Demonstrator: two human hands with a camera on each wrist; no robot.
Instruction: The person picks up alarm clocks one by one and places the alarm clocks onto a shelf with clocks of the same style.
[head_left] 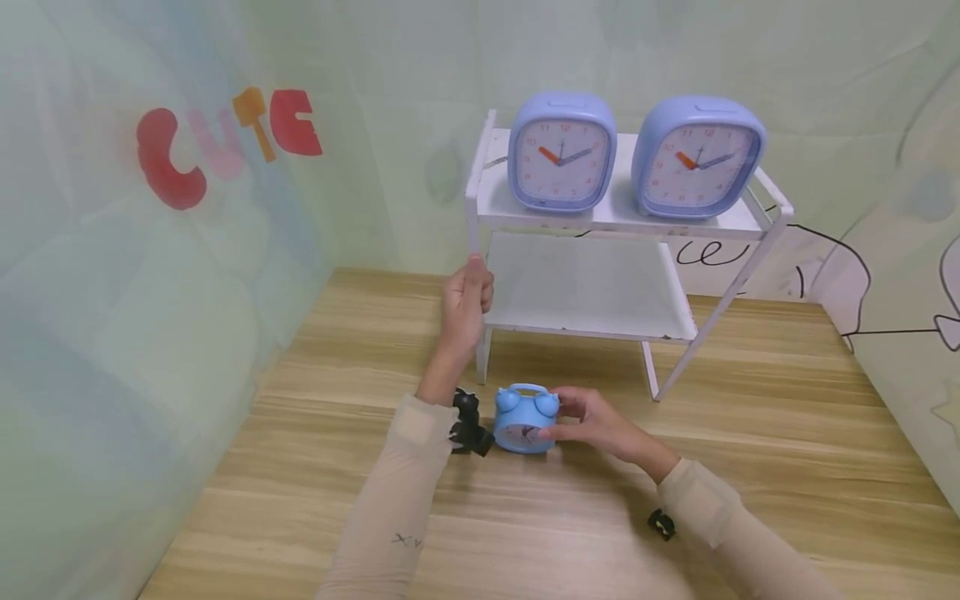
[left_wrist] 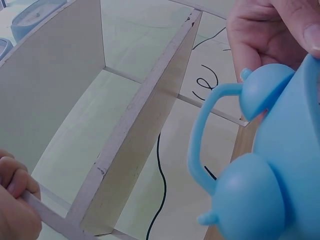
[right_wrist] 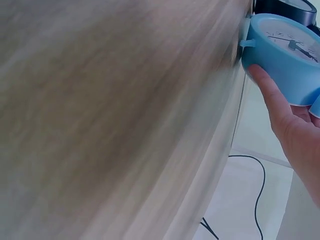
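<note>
My left hand (head_left: 463,300) grips the left post (head_left: 472,229) of a two-tier white shelf (head_left: 585,325), thumb pointing up. In the left wrist view, the left hand's curled fingers (left_wrist: 17,205) wrap the thin frame bar. In front of the shelf, my right hand (head_left: 603,423) holds a light-blue twin-bell alarm clock (head_left: 525,408) from its right side, thumb at the front and fingers behind. The clock stands upright, with its handle (left_wrist: 200,140) on top. Just left of it a black alarm clock (right_wrist: 286,9) is partly hidden by my left forearm.
Two periwinkle square clocks (head_left: 562,154) (head_left: 701,158) stand side by side on the shelf's top tier. The shelf's slanted right leg (head_left: 705,329) reaches down to the wooden table (head_left: 300,433). Printed fabric walls (head_left: 375,167) enclose the back and sides.
</note>
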